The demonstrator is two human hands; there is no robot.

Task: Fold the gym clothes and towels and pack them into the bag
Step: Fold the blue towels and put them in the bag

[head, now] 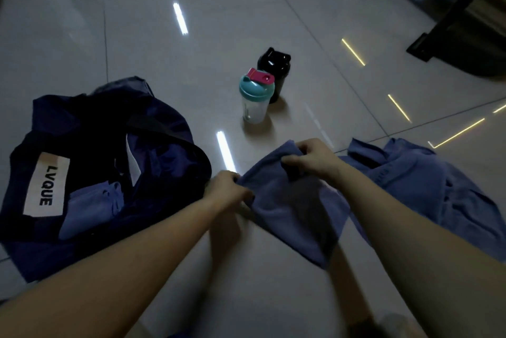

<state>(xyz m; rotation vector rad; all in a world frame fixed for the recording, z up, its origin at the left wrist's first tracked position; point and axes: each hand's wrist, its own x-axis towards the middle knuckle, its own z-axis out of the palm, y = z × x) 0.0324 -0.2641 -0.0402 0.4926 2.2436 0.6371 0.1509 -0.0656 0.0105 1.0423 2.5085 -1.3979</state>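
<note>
Pinching blue towel (295, 209) top edge with left hand (228, 192) and right hand (315, 158); long axis trails to 5 o'clock. Bag (164, 118) at 9 o'clock, left hand nearer.

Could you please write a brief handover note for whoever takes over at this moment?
Hands: left hand grips the towel at its left corner; right hand grips its top edge.
Things: the bag lies open on the left; the garment lies crumpled on the floor to the right.
Done: one folded blue piece is in the bag.
Left: finish folding the towel and pack it, then fold and pack the garment.
</note>
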